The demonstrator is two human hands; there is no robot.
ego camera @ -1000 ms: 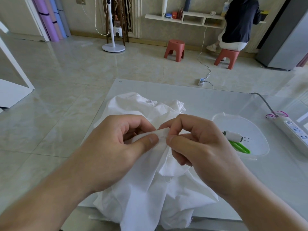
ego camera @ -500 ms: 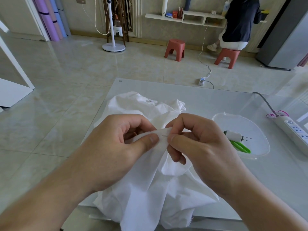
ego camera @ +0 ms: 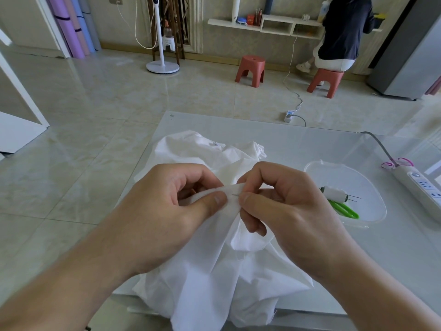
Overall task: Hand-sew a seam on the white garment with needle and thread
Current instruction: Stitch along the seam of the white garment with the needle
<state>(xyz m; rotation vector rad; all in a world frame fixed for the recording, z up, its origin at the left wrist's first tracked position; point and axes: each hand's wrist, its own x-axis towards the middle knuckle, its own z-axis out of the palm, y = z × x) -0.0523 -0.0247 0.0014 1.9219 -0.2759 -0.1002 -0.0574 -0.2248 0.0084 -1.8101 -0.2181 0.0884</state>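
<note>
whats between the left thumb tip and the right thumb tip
In the head view, a raised fold of the white garment lies between them, with a short stretch of the needle showing on it, running toward the right hand.

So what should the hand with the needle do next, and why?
Probably push the needle a little further into the fold. The right hand pinches it, its tip lies on the white garment, and the left hand holds that fold steady.

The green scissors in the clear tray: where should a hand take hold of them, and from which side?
Grip the green scissors by their looped handles, which point toward the near right of the clear tray. Come from above on that side: the tray is shallow and open, and the white spool lies over the other end.
</note>
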